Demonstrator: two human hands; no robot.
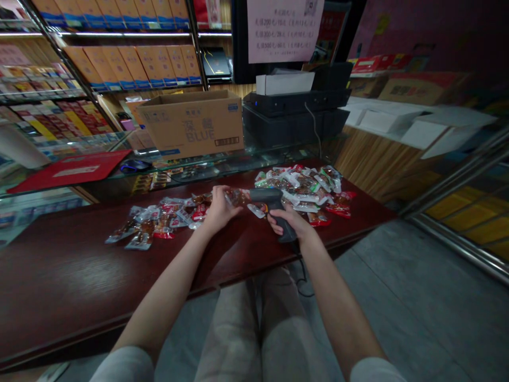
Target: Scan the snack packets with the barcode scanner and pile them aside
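My right hand (287, 219) is wrapped round the grip of a dark grey barcode scanner (273, 197), whose head points left. Just left of the scanner head, a clear snack packet (237, 197) with brown contents is held in my left hand (219, 211), its fingers closed on the near end. To the left of that hand lies a loose pile of similar snack packets (159, 218), some with red parts. Right of the scanner is a larger heap of packets (298, 185) with white, green and red wrapping. From the scanner's grip a black cable (304, 276) hangs below the table edge.
The packets lie on a dark red wooden table (75, 265). Behind it are a glass counter with a cardboard box (194, 124), a black mouse (135, 166), a red folder (71, 171) and a black till (294, 116). A metal-framed rack (465, 207) stands at right.
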